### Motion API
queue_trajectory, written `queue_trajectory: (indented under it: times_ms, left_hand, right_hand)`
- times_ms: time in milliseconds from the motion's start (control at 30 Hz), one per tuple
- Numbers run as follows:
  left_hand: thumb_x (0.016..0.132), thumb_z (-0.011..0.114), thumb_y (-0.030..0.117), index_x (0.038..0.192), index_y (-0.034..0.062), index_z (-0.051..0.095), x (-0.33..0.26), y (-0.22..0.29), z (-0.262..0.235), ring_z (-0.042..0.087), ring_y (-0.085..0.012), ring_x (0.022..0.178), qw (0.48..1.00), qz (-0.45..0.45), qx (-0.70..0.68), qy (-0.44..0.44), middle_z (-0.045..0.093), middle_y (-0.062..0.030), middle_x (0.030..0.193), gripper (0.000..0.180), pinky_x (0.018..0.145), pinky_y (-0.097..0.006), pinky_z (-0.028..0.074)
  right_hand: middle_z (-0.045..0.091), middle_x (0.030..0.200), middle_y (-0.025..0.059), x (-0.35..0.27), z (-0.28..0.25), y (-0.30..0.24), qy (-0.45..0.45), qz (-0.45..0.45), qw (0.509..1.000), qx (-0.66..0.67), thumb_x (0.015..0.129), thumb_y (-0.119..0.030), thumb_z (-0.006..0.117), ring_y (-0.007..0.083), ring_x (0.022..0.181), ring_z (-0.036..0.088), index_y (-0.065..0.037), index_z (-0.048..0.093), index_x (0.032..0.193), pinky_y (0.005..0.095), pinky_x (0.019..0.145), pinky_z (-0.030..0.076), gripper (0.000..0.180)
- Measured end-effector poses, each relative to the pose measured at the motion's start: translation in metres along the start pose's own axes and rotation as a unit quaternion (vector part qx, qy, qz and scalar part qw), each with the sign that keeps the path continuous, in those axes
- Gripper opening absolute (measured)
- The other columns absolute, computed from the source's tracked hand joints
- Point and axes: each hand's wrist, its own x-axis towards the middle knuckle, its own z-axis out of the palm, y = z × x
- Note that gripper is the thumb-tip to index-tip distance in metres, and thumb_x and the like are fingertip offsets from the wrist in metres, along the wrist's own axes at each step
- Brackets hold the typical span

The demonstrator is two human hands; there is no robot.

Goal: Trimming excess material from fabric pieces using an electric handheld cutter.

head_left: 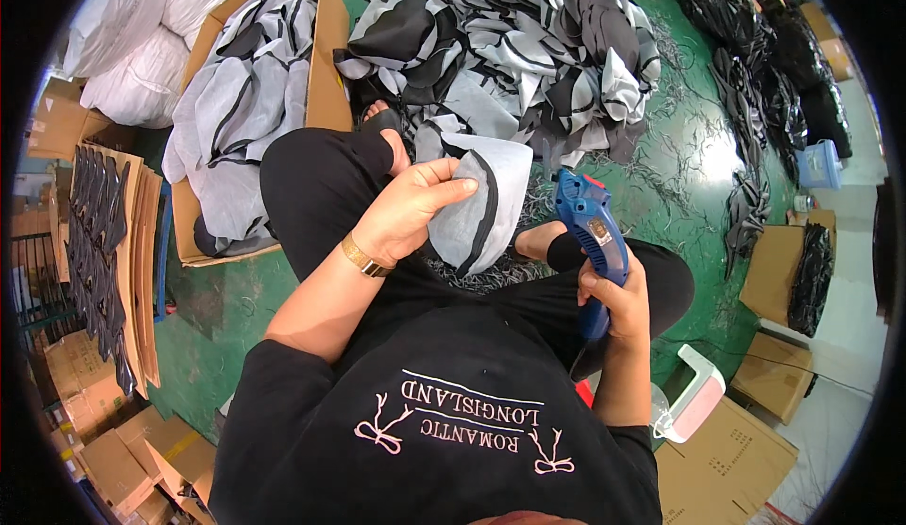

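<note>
My left hand (415,206) pinches a light grey fabric piece (508,185) with a curved black band, thumb and fingers closed on its edge. The piece looks cup-shaped and hangs in front of my lap. My right hand (621,300) is wrapped around the handle of a blue hand-held electric cutter (583,206) with a red part near its head. The cutter's head points away from me, to the right of the fabric and apart from it. Its slim tip is hard to make out against the pile of grey and black fabric pieces (514,39) beyond.
At the left stands an open cardboard box (325,72) filled with similar fabric pieces. Thin trimmings (675,185) litter the green floor. A white and pink appliance (696,398) stands near my right elbow. Black plastic bags (797,63) and cartons line the right side.
</note>
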Motion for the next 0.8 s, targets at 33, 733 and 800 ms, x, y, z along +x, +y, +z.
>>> queue_trajectory:
  times_ms: [33, 733, 800]
  left_hand:
    - [0.089, 0.061, 0.01, 0.107, 0.0011, 0.062, 0.001, -0.001, 0.0, 0.061, -0.0103, 0.092, 1.0, 0.0, 0.0, 0.001, 0.066, -0.004, 0.102, 0.02, 0.083, -0.026, 0.049]
    - [0.091, 0.058, 0.008, 0.119, 0.0012, 0.048, 0.015, -0.019, -0.015, 0.061, -0.0133, 0.096, 0.992, 0.054, 0.052, 0.103, 0.062, -0.0054, 0.106, 0.031, 0.079, -0.028, 0.051]
    - [0.086, 0.062, 0.002, 0.115, 0.0015, 0.05, 0.014, -0.015, -0.009, 0.062, -0.0132, 0.093, 0.992, 0.077, 0.05, 0.085, 0.062, -0.0057, 0.106, 0.031, 0.079, -0.028, 0.051]
  right_hand:
    - [0.058, 0.077, 0.006, -0.001, 0.0, 0.001, 0.008, 0.0, 1.0, -0.003, 0.069, -0.004, 0.068, 0.0131, 0.059, 0.056, 0.004, 0.052, 0.11, 0.0265, 0.053, 0.048, 0.044]
    - [0.056, 0.076, 0.0042, -0.006, 0.008, 0.009, 0.033, 0.047, 0.994, -0.097, 0.072, -0.004, 0.068, 0.0109, 0.06, 0.054, 0.003, 0.052, 0.111, 0.0253, 0.053, 0.048, 0.043]
    - [0.056, 0.077, 0.0043, -0.009, 0.007, 0.009, 0.034, 0.053, 0.992, -0.109, 0.073, -0.004, 0.068, 0.0109, 0.06, 0.055, 0.003, 0.053, 0.111, 0.025, 0.053, 0.048, 0.042]
